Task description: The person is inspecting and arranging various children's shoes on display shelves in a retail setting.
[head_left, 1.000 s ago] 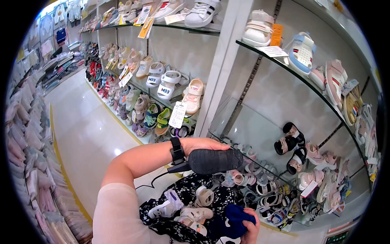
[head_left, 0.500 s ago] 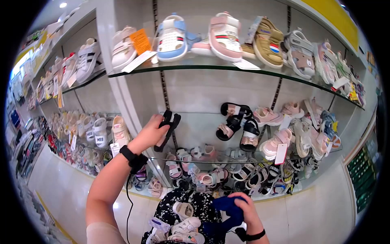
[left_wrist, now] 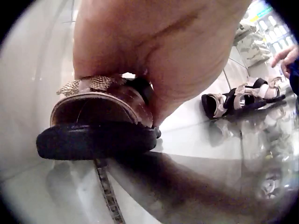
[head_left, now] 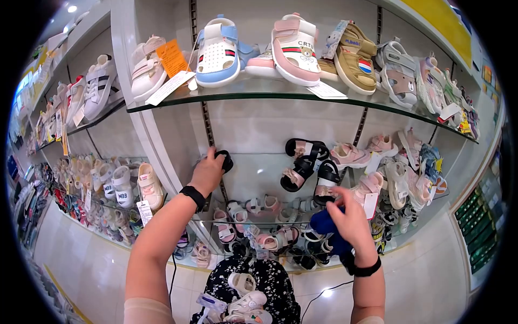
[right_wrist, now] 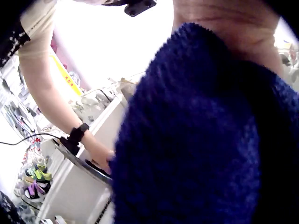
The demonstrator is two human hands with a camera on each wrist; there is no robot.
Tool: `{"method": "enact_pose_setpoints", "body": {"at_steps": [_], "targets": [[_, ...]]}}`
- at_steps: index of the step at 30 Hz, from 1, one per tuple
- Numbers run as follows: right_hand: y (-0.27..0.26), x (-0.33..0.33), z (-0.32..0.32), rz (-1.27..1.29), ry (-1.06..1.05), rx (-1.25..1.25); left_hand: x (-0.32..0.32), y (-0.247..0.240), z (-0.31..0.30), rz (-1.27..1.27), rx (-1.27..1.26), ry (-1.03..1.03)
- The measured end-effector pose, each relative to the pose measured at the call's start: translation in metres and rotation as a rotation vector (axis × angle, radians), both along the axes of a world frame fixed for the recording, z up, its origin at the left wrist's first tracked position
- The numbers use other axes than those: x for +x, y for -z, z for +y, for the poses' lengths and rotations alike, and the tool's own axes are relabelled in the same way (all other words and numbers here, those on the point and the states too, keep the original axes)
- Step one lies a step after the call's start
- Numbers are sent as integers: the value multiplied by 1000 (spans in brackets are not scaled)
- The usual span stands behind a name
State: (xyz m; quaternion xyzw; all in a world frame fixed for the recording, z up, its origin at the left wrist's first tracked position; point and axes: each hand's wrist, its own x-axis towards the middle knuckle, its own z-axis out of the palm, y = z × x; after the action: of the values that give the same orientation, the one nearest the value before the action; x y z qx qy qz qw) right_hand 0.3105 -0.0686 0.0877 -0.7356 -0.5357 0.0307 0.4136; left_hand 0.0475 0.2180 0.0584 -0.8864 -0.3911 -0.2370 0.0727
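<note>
In the head view my left hand (head_left: 208, 171) grips a black sandal (head_left: 224, 161) at the left end of the lower glass shelf. Up close in the left wrist view, this sandal (left_wrist: 96, 140) has a thick black sole and a shiny pinkish-gold strap with a bow. My right hand (head_left: 348, 216) holds a dark blue fuzzy cloth (head_left: 322, 220), which hangs below the palm and fills much of the right wrist view. Its fingers point toward several black sandals (head_left: 300, 171) with pinkish bows on the same shelf; the cloth hides part of the grip.
Above, a glass shelf (head_left: 259, 97) carries a row of children's shoes with tags. Pink and white shoes (head_left: 367, 186) crowd the lower shelf's right side, and more sandals (head_left: 275, 237) stand beneath. White shoes (head_left: 248, 302) lie on the person's lap. A white upright panel (head_left: 143, 108) stands left.
The view has swung right toward the shelf. My left hand has carried the sandal from over the aisle onto the lower shelf. My right hand has risen from the lap with the blue cloth.
</note>
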Motion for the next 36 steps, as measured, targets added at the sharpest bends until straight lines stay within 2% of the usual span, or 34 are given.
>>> {"method": "enact_pose_setpoints", "body": {"at_steps": [4,6,7,10,12,15,19,22,25,26,27,30,32,34,36], "targets": [[-22,6,31,-210,173,-195,5,-3,-2,6,68,-18],[-17,17,52,-310,195,-272,3,-3,-3,10,74,-29],[-16,20,62,-335,223,-336,2,-5,-3,21,4,-30],[-17,30,81,-376,267,-450,-9,-4,11,-182,-70,80],[-24,28,84,-410,274,-509,-16,-6,16,-211,-106,98],[-22,25,86,-461,280,-459,-21,-12,15,-216,-149,62],[-30,17,73,-471,297,-344,-28,-19,8,-15,-177,31],[-48,1,52,-369,288,-206,-39,-17,8,-25,-163,108],[-56,-16,39,-282,208,-114,-46,-15,5,-7,-138,46],[-60,-25,35,-242,185,-103,-47,-14,3,-12,-118,28],[-60,-34,32,-221,150,-87,-47,-15,-3,-15,9,-6],[-46,-46,27,-123,9,-12,-44,-26,-30,-278,236,53],[-46,-73,18,-93,-43,4,-47,-19,-63,-474,70,237],[-30,-96,16,-267,-91,128,-47,-10,-113,-571,-714,299],[-18,-119,22,-451,-264,251,-43,13,-159,-917,-1094,432]]}}
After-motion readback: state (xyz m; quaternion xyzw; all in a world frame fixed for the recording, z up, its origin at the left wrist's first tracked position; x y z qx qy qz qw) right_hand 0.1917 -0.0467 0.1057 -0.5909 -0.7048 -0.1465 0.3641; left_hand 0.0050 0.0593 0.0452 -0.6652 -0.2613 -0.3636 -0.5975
